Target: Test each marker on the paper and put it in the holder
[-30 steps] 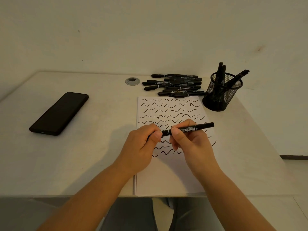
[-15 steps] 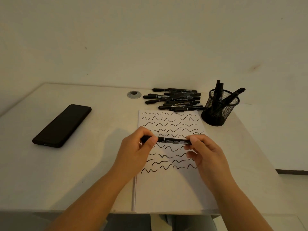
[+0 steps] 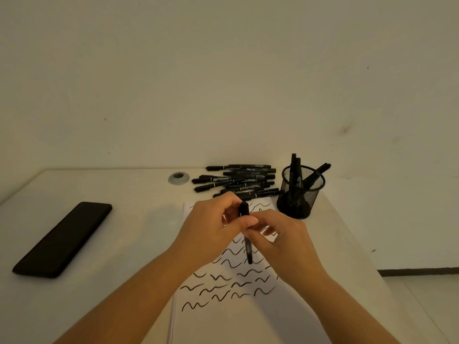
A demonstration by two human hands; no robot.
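A black marker (image 3: 248, 249) stands nearly upright above the white paper (image 3: 231, 316), its lower tip over the rows of black squiggles. My left hand (image 3: 211, 232) pinches its upper end, where the thick cap (image 3: 244, 209) pokes out above my thumb. My right hand (image 3: 285, 242) grips the barrel just below, fingers curled around it. A pile of several black markers (image 3: 238, 181) lies at the back of the table. The black mesh holder (image 3: 301, 192) stands at the back right with a few markers in it.
A black phone (image 3: 63, 239) lies on the left of the white table (image 3: 119, 244). A grey grommet (image 3: 178, 178) sits near the back edge beside the marker pile. The table's right edge runs close past the holder, with floor beyond.
The marker has turned from lying level between my hands to nearly upright. Both hands have come together around it, and the view has tilted upward.
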